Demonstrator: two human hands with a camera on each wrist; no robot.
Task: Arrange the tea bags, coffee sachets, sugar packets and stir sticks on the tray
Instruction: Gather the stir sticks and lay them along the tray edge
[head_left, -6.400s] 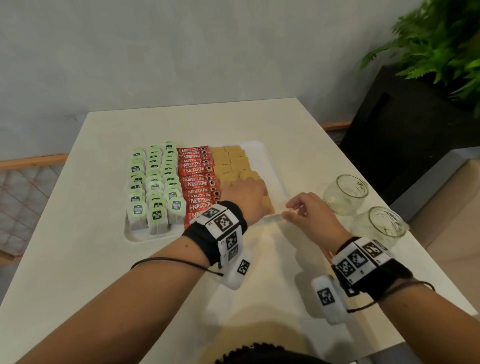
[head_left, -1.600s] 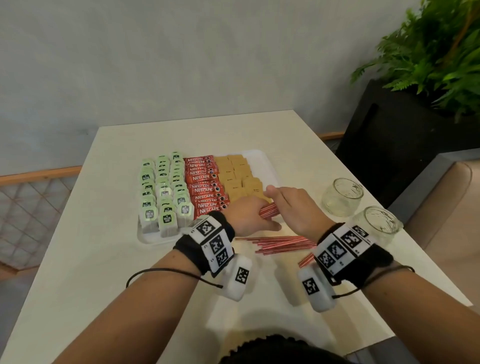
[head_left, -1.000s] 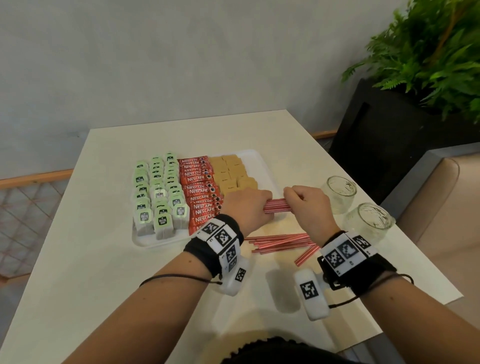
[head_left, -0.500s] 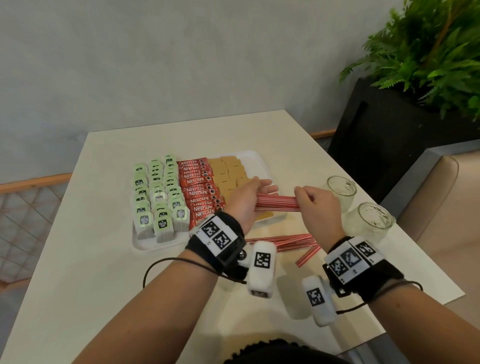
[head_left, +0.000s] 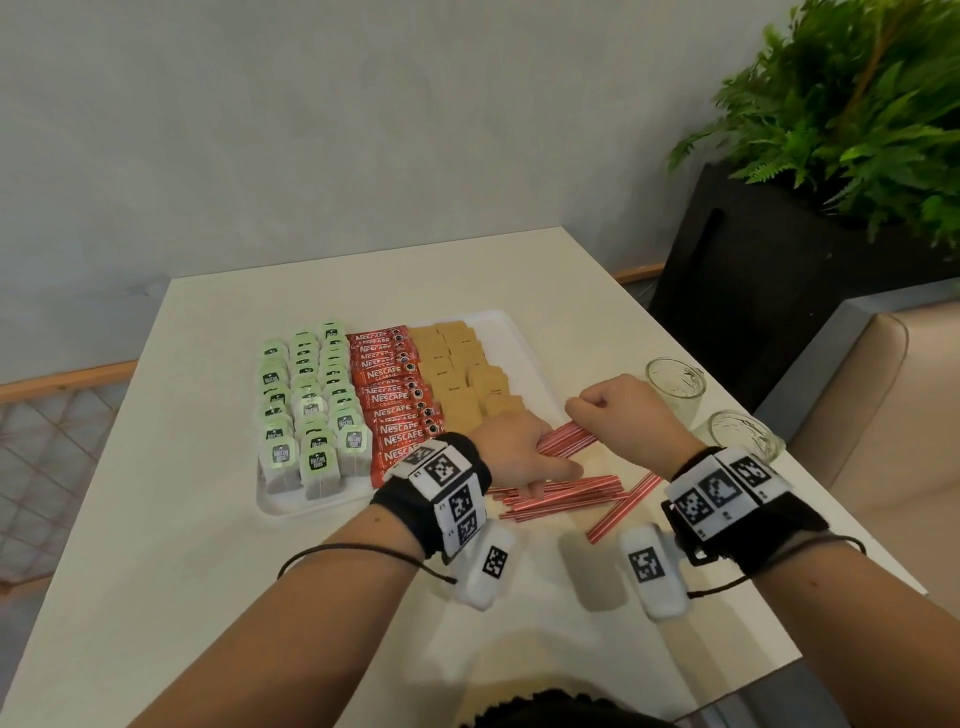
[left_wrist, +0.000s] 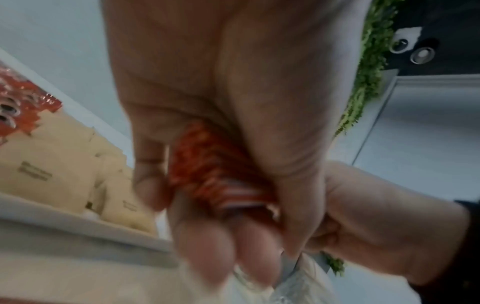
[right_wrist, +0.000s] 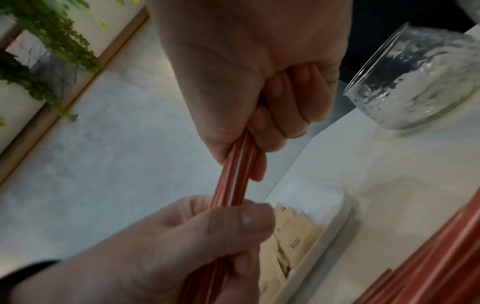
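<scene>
Both hands hold one bundle of red-and-white stir sticks (head_left: 567, 439) just above the near right corner of the white tray (head_left: 524, 343). My left hand (head_left: 511, 452) grips one end of the bundle (left_wrist: 218, 174); my right hand (head_left: 618, 410) grips the other end (right_wrist: 233, 176). The tray carries green tea bags (head_left: 306, 405), red coffee sachets (head_left: 397, 400) and brown sugar packets (head_left: 462, 374) in rows. More loose stir sticks (head_left: 561, 496) lie on the table in front of the tray.
Two empty glass jars (head_left: 674, 376) (head_left: 745, 441) stand on the table right of my right hand. A black planter with a fern (head_left: 852, 119) stands beyond the table's right edge. A beige seat (head_left: 893, 441) adjoins the right side.
The bundle of stir sticks has dropped lower, closer to the tray's right corner. My left hand has turned knuckles up. The loose sticks on the table have not moved.
</scene>
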